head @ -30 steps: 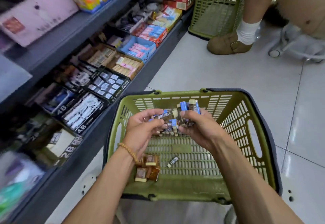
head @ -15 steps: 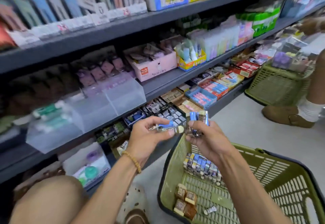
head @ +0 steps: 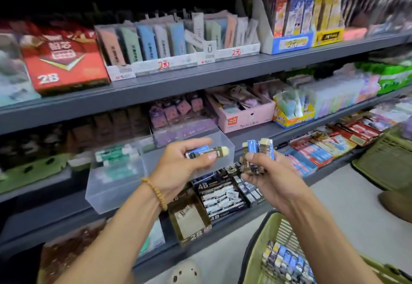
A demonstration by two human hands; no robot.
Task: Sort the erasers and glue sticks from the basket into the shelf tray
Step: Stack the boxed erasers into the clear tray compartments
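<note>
A person's left hand (head: 178, 163) grips two sleeved erasers (head: 207, 152), one blue and one brown, in front of a clear plastic shelf tray (head: 116, 185) whose left compartment holds green glue sticks (head: 113, 156). The right hand (head: 265, 172), just to the right, clutches a bunch of upright erasers (head: 258, 150) in blue and brown sleeves. Near the lower right, a green basket (head: 258, 252) on the floor holds more packed erasers (head: 287, 261), below the stocked grey shelves (head: 200, 78).
</note>
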